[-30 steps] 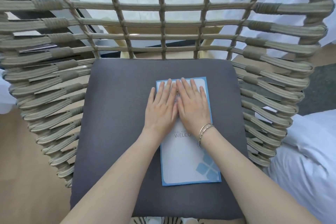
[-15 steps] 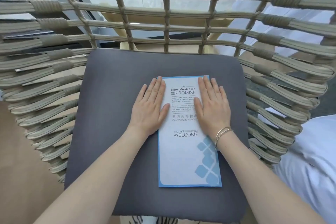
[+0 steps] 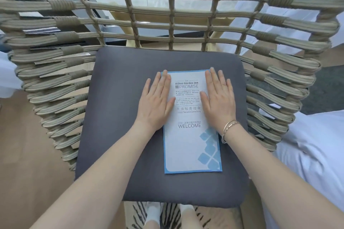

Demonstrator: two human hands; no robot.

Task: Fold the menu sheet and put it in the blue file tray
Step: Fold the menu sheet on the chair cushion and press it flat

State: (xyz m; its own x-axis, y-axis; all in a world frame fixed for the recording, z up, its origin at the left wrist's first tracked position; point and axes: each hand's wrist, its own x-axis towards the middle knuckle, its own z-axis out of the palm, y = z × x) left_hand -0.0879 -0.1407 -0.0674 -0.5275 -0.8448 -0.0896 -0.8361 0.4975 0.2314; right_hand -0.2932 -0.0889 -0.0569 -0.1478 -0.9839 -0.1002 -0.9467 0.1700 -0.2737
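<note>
Menu sheet (image 3: 191, 147), folded to a narrow blue-bordered panel, lies flat on the grey seat cushion (image 3: 115, 117) of a woven rope chair (image 3: 55, 72) whose top and sides are cut off by the frame. Left hand (image 3: 155, 102) and right hand (image 3: 217, 98) rest palm-down with fingers spread flat, gripping nothing, each covering a long edge of the sheet's upper half. Small body print is too fine to read; bracelet (image 3: 228, 129) on right wrist.

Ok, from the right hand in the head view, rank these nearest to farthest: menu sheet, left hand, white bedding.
1. menu sheet: directly under the right hand, which presses its right edge.
2. left hand: across the sheet, on its left edge.
3. white bedding: off the chair, far right.
</note>
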